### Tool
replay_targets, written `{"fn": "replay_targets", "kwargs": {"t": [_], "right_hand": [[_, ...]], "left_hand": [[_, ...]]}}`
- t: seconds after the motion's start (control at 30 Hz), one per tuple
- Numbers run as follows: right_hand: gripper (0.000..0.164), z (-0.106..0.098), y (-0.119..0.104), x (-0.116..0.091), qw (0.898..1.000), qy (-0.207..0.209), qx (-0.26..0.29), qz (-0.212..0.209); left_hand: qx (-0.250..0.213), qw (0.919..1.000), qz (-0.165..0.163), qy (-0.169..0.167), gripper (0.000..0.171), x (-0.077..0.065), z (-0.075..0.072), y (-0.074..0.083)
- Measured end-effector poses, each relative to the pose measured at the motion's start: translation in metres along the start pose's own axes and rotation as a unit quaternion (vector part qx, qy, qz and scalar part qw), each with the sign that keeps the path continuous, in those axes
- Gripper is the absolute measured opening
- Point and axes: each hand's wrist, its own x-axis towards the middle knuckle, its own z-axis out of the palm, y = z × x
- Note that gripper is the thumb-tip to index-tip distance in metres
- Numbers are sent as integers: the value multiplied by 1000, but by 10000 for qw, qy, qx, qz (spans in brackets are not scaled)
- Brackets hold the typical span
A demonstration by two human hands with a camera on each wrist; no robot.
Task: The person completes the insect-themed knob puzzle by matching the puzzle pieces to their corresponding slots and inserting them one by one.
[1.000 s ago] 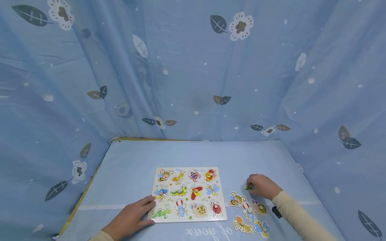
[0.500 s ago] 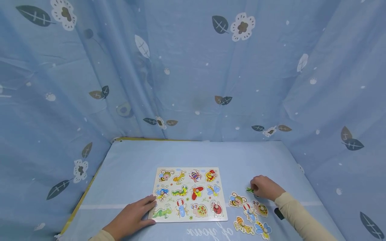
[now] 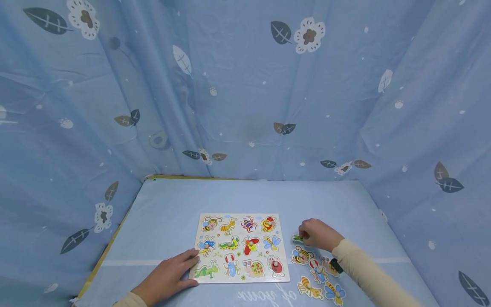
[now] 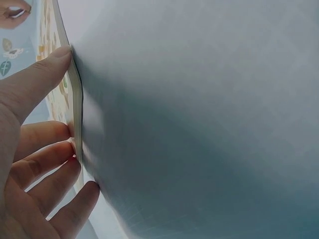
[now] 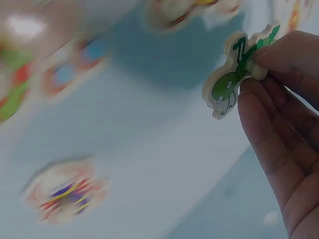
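My right hand [image 3: 319, 234] pinches a green grasshopper puzzle piece [image 5: 232, 82] by its peg, just right of the puzzle board [image 3: 226, 278]. In the head view, part of that piece shows left of the fingertips. At the board's lower-left corner rests my left hand [image 3: 168, 273], thumb and relaxed fingers touching the edge. The left wrist view has the fingertips along the board's pale side. Insect pictures fill the board in rows, and several bear pegs, such as the ladybug [image 3: 275, 265] and the caterpillar [image 3: 229, 243].
Loose pieces lie right of the board: a bee [image 3: 302, 256], a stag beetle [image 3: 317, 271], an ant [image 3: 309, 288], a dragonfly [image 3: 334, 292] and a snail partly behind my right wrist. A blurred red, yellow and blue piece [image 5: 65, 191] shows below. Blue curtains [image 3: 245, 85] surround the table.
My right hand first shifts slightly right, then moves left toward the board with the grasshopper piece, its forearm now covering part of the snail piece. My left hand stays at the board's corner.
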Motion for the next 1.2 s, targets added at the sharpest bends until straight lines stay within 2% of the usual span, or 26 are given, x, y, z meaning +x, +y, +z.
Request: {"fn": "replay_targets", "kwargs": {"t": [0.1, 0.37, 0.57, 0.77, 1.2], "right_hand": [[13, -3, -21, 16, 9994, -110, 17, -320], [14, -2, -82, 56, 9907, -21, -48, -1359], [16, 10, -132, 83, 9843, -188, -222, -1739], [17, 26, -174, 102, 9705, -129, -368, -2380], [14, 47, -231, 122, 9602, -450, -304, -2739]], "left_hand": [[22, 10000, -57, -40, 78, 0, 1, 0], [-20, 9999, -114, -94, 77, -1, 1, -1], [-19, 9998, -122, -130, 79, -2, 5, -3], [-10, 9998, -119, -151, 80, -1, 5, -4], [-47, 9999, 155, 12, 75, -1, 3, -6]]}}
